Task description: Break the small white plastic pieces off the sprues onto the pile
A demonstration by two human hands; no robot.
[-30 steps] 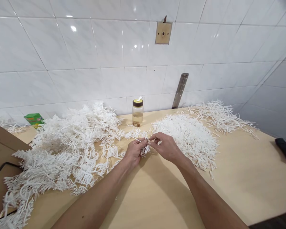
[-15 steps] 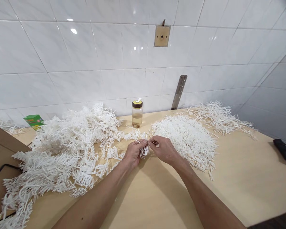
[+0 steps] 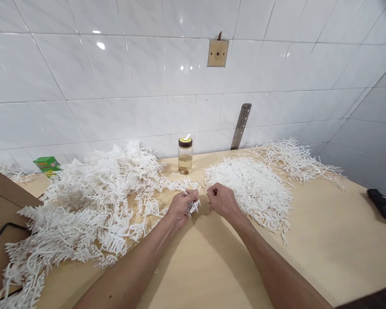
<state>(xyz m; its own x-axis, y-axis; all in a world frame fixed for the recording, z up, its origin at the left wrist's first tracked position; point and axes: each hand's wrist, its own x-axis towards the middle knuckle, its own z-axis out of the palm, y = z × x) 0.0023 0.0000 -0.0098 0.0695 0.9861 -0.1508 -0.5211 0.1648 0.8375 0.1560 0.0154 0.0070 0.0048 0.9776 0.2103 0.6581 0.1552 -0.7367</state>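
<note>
White and slender, the branching strand [image 3: 194, 208] is pinched in the left hand [image 3: 181, 207], over the tabletop [image 3: 212, 266]. A steady grip close to the joint being worked should keep it from twisting. The right hand [image 3: 223, 200] is curled just beside it, not touching; whether its fingertips hold a piece cannot be told. Small, light pulls seem best, keeping the tangled heap [image 3: 96, 197] at left apart from the loose pile [image 3: 254, 189] at right.

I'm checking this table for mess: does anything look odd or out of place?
Slightly: a few white strands straggle from the near edge of the nearer right-hand pile, and a brown bit pokes above the wall plate, odd beside the smooth tiles.
</note>
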